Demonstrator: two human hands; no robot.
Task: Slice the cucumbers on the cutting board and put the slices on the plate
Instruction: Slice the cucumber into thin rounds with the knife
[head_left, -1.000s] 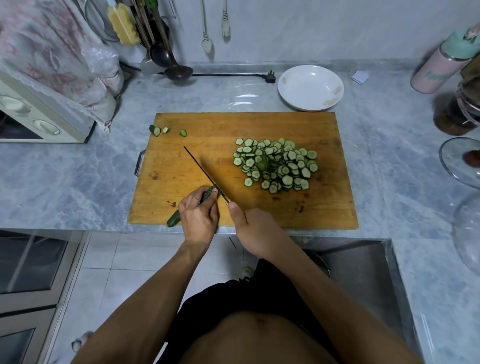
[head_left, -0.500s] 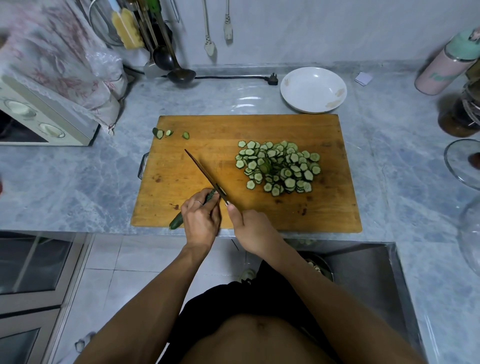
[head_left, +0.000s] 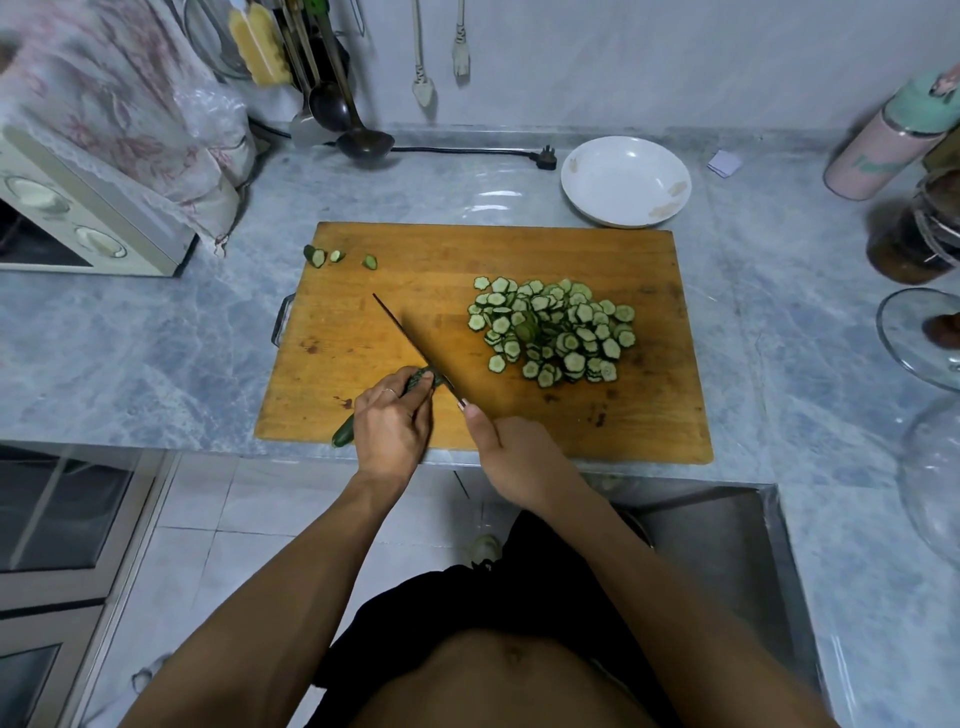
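I saw three small cucumber ends (head_left: 337, 256) at the far left corner of the cutting board (head_left: 649, 415). My left hand (head_left: 392, 426) held the whole cucumber (head_left: 344, 432) down at the near edge, fingers curled over it. The knife (head_left: 402, 332) touched the cucumber by my fingertips. My right hand (head_left: 511, 457) gripped the knife handle. The pile of slices (head_left: 553, 332) lay on the board's right half. The white plate (head_left: 626, 182) sat just behind the board, with no slices in it.
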